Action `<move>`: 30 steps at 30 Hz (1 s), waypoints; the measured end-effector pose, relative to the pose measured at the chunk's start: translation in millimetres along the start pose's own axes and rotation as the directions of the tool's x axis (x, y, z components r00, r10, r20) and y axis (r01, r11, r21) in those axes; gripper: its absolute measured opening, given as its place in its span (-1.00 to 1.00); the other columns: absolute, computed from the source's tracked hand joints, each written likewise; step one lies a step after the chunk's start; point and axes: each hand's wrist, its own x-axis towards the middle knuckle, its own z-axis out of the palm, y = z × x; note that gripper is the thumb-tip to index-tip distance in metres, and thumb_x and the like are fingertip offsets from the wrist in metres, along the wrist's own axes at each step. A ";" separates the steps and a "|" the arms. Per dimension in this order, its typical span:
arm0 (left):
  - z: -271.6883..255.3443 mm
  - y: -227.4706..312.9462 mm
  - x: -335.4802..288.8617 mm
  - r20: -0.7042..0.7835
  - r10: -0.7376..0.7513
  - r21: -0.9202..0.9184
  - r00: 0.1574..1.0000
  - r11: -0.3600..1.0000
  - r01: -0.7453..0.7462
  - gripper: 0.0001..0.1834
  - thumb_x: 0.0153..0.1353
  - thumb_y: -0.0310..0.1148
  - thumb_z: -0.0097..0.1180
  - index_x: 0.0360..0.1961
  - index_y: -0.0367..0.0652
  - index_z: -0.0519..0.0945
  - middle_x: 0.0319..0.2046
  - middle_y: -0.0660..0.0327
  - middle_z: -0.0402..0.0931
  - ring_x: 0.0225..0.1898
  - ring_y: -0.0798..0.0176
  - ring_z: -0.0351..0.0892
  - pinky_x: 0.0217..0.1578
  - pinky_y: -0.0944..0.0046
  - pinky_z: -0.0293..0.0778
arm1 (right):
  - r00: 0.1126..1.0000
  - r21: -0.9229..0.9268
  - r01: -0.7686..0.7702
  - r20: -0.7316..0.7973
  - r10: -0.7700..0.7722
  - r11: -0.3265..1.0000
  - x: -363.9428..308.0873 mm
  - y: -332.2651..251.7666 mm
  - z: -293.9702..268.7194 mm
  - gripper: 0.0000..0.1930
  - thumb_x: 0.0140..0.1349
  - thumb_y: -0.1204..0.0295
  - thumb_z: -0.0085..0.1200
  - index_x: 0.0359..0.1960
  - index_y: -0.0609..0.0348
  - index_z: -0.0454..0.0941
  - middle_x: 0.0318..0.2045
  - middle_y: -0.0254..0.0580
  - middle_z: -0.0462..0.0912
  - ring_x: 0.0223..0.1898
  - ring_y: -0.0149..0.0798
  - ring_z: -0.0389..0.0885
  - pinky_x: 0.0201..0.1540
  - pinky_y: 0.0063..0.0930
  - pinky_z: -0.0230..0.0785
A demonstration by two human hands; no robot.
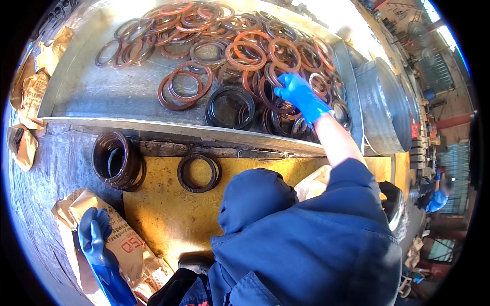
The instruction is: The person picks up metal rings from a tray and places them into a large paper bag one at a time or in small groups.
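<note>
My right hand (296, 92), in a blue glove with bare forearm above it, reaches into a shallow metal tray (127, 86). Its fingers close on a reddish-brown ring (273, 103) among the heaped rings; the fingertips are partly hidden. My left hand (95, 232), in a darker blue long-cuffed glove, is over a printed brown paper bag (127, 250). Its fingers are loosely bent and apart, with nothing in them. Brown and black seal-like rings (184, 86) lie overlapping in the tray. A thick black ring stack (210, 108) stands by its near wall.
On the yellow board (168, 219) stand a tall stack of dark rings (104, 158) and a short stack (186, 173). A metal drum (380, 102) is right of the tray. Crumpled brown paper (35, 97) lies left. Dark blue clothing (326, 245) hides the lower right.
</note>
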 end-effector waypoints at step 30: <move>14.3 -1.7 -9.5 0.002 0.018 -0.068 1.000 0.997 -0.018 -0.58 0.53 -0.16 0.13 0.30 -0.11 0.59 0.06 0.15 0.72 0.04 0.22 0.71 0.10 0.19 0.56 | 0.931 -0.246 -0.290 -0.297 0.213 0.925 42.0 -32.0 20.9 -0.73 0.26 0.36 0.28 -0.03 0.11 0.75 -0.12 0.07 0.79 -0.13 0.09 0.80 -0.06 -0.14 0.59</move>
